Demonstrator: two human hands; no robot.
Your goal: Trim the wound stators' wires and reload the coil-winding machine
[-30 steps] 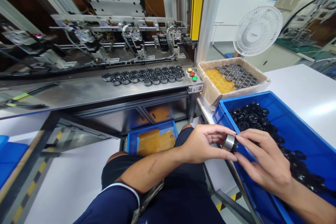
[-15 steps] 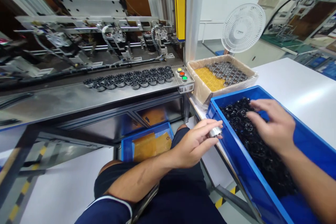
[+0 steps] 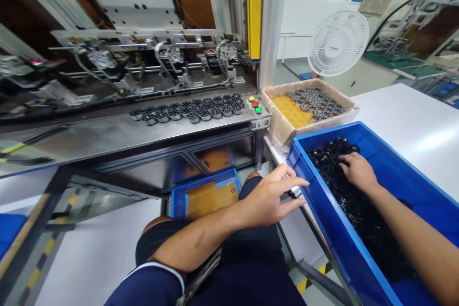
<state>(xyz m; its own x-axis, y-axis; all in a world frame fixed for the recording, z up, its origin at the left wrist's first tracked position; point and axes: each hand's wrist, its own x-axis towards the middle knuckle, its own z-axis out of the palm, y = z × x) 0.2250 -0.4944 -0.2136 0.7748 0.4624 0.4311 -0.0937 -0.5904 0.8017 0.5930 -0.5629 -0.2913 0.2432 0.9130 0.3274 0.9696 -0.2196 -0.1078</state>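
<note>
My left hand (image 3: pixel 274 196) is held just left of the blue bin (image 3: pixel 358 245), its fingers curled round a silvery metal ring (image 3: pixel 296 191). Inside the bin, my right hand (image 3: pixel 356 169) reaches down to the heap of black plastic parts (image 3: pixel 337 191), thumb and fingers pinched at the pile; whatever lies between the fingertips is too small to make out. Rows of black and silver round parts (image 3: pixel 193 109) stand on the metal ledge (image 3: pixel 103 139) of the machine.
Beside three push buttons (image 3: pixel 254 104) is a plastic-lined box (image 3: pixel 303 129) of grey parts and yellow sheets. Behind it stands a white fan (image 3: pixel 339 43). Pliers (image 3: pixel 32 146) lie on the ledge at left. A lower blue tray (image 3: pixel 175 203) holds brown sheets.
My right hand has moved down into the black parts, its fingers closing together. The left hand's fingers have shifted around the ring. The view has turned slightly.
</note>
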